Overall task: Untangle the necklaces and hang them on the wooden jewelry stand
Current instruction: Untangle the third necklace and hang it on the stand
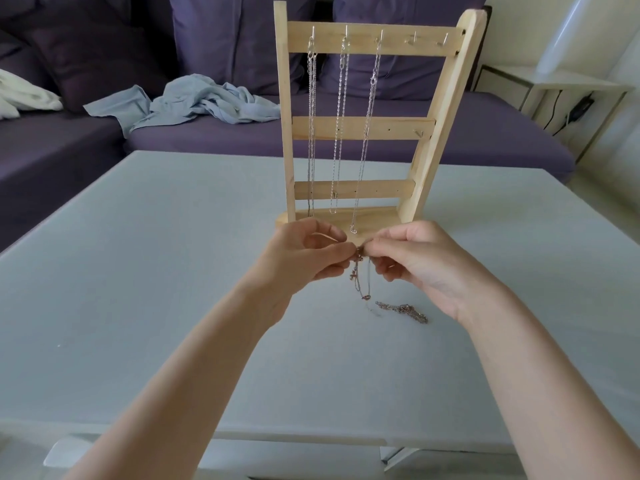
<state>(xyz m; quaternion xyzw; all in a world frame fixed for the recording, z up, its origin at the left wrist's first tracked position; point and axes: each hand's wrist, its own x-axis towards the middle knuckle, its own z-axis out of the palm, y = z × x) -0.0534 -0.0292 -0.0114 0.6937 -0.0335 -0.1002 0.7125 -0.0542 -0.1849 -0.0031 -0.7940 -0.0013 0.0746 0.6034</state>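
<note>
Tangled necklace (362,278) pinched between curled fingertips of left hand (304,252) and right hand (420,261).

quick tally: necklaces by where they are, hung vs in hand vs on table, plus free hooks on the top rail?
Hung on the wooden jewelry stand: 3 necklaces
Pinched between left hand and right hand: 1 tangled chain
Lying on the table: 1 chain
Total necklaces: 5, if the tangle is one
Free top-rail hooks: 2
</note>
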